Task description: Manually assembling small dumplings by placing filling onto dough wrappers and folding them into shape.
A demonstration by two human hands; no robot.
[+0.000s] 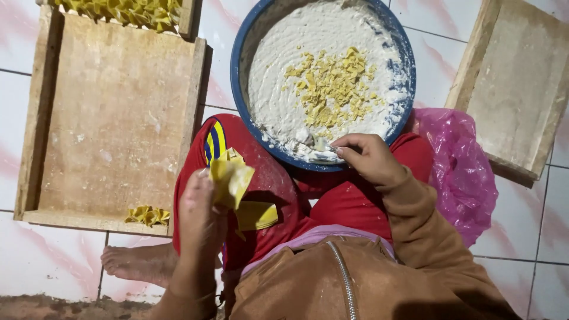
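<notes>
On the lap, a yellow wrapper (231, 178) is pinched in the closed fingers of the left hand (198, 213); it is judged thin, limp and easily torn, best held by its edges. A small spoon (323, 145) is gripped by the right hand (370, 157) at the near rim of the blue basin (237, 65) of white filling.

The person wears a brown jacket (332, 284) with a silver zip (344, 278) down the front and long sleeves; a pink hem (314, 237) shows beneath it; red trousers (267, 189), flour-dusted, carry blue and yellow stripes (214, 141); one foot (139, 264) is bare.
</notes>
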